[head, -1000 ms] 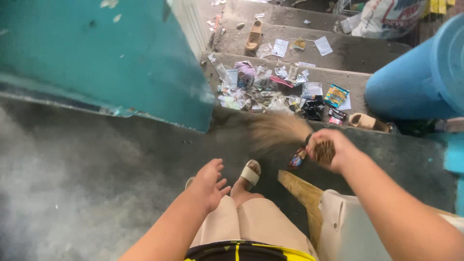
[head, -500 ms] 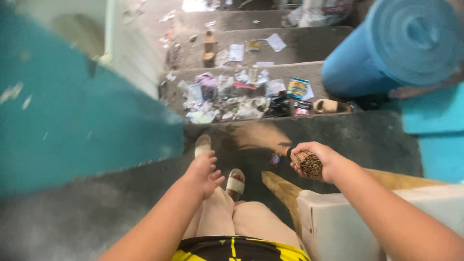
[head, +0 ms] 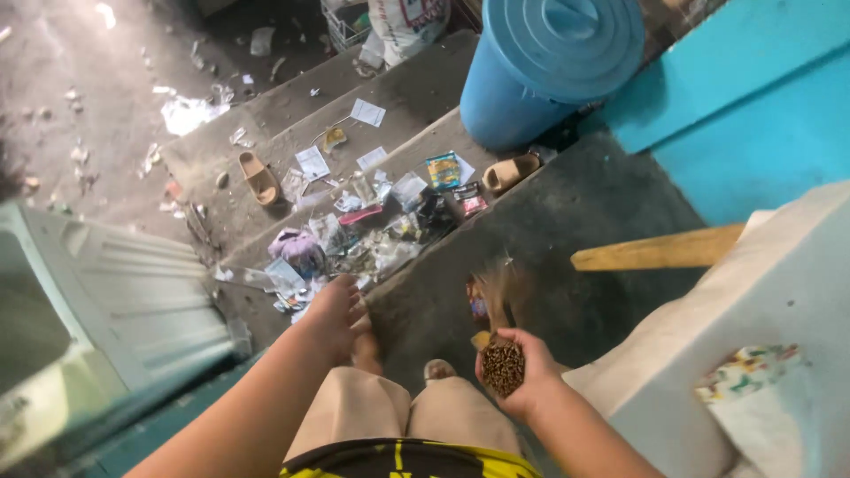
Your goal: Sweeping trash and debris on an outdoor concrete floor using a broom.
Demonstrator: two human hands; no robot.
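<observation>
On the dark step, right hand (head: 518, 381) grip clamped on broom (head: 500, 341), now drawn nearer, left hand (head: 335, 312) loose, empty

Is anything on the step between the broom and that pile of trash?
Nothing visible. The right hand grips the broom, and the bare step runs straight to the trash pile at its edge.

Broom bristles (head: 496, 288) motion-blurred, indistinct

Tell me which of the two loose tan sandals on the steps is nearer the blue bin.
The tan sandal at the foot of the blue bin, beside the litter pile. The other sandal lies alone on the lower step, well to the left.
</observation>
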